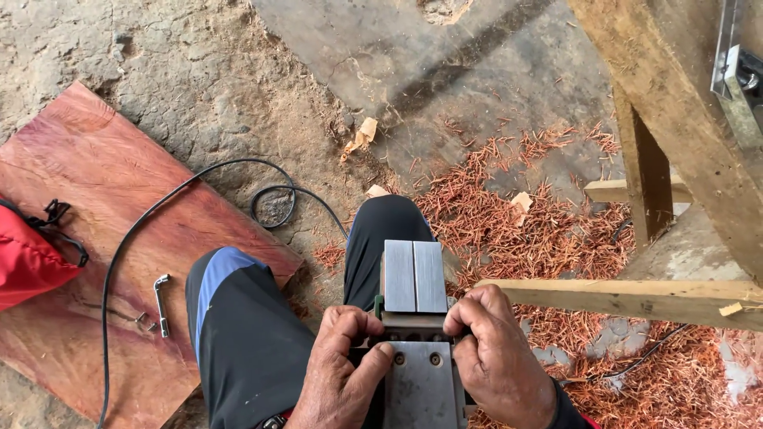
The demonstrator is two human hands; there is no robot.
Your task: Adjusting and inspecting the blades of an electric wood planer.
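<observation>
Both hands, left hand [338,373] and right hand [497,357], grip an upturned planer [415,334] from either side, over the knees. Its long axis points away from the person. Shavings [548,230], cable [191,183] and wrench [161,302] lie around.

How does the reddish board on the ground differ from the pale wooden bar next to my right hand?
The reddish board is broad, flat and dark red; the pale wooden bar is narrow, long and light tan. The board lies on the ground with a small metal wrench and a black cable on it; the bar sits raised above the wood shavings. Both are wood.
</observation>
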